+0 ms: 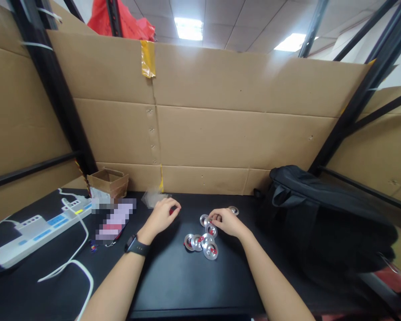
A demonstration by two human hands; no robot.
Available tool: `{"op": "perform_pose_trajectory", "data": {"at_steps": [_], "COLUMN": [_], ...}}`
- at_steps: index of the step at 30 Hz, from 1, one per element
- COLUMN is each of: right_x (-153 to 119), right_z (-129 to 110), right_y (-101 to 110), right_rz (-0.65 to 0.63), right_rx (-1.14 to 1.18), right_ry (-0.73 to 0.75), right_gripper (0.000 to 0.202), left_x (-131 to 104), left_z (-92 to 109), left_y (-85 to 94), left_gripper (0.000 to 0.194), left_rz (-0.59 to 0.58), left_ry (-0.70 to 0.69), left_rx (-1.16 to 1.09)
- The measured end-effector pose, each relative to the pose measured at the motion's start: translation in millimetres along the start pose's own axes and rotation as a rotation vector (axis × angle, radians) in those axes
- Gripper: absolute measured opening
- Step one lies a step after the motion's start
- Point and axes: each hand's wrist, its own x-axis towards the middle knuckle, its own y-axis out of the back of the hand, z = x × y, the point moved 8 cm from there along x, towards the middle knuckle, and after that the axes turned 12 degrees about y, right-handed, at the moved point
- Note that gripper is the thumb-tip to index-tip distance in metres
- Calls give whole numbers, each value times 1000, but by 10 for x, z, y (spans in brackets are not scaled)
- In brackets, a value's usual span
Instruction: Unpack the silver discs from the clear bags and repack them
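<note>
My left hand [163, 215] is above the black tabletop, with its fingers curled. A small red thing [173, 209] shows under its fingertips, mostly hidden by them. To the right, my right hand [227, 222] has its thumb and fingers closed at the edge of a silver metal disc [204, 220], which looks like a small cymbal with a raised centre. Several more such discs with red loops lie nearby, including a front disc [210, 251], a left disc [189, 242] and a middle disc [211, 230]. One far disc [234, 210] lies just behind my right hand.
A black bag [324, 223] stands at the right. On the left lie a white power strip [43, 236] with a white cable [82, 240], a blurred pink phone-like item [115, 223] and a small cardboard box [108, 182]. Clear plastic [152, 197] lies near the cardboard back wall [214, 138].
</note>
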Motion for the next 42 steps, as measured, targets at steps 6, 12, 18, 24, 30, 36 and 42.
{"op": "perform_pose_trajectory", "data": {"at_steps": [6,12,18,24,30,36,42], "right_x": [25,77,105,101,96,100,89], "right_z": [-212,-445,-500,-655,-750,-767,-768], "right_y": [279,156,-91,-15,-29,-50,67], "right_rz": [228,302,290,330,339,318,335], "right_rx": [-94,232,514,362,241,165,71], "right_ry": [76,87,46,119,170,200,236], "right_gripper": [19,15,19,24,44,55,51], "left_x": [-124,-213,-240,-223,-218,-225,-143], "left_z": [407,682,727,722,718,750,612], "left_y": [-194,-318,-281,-226,-211,-211,-24], "left_gripper": [24,28,15,19,19,23,25], "left_rz": [-78,-68,-66,-18,12,24,86], "left_ry": [-79,-95,-60,-31,-30,-74,-34], "left_rx": [-139,-278,-309,-310,-292,-221,-130]}}
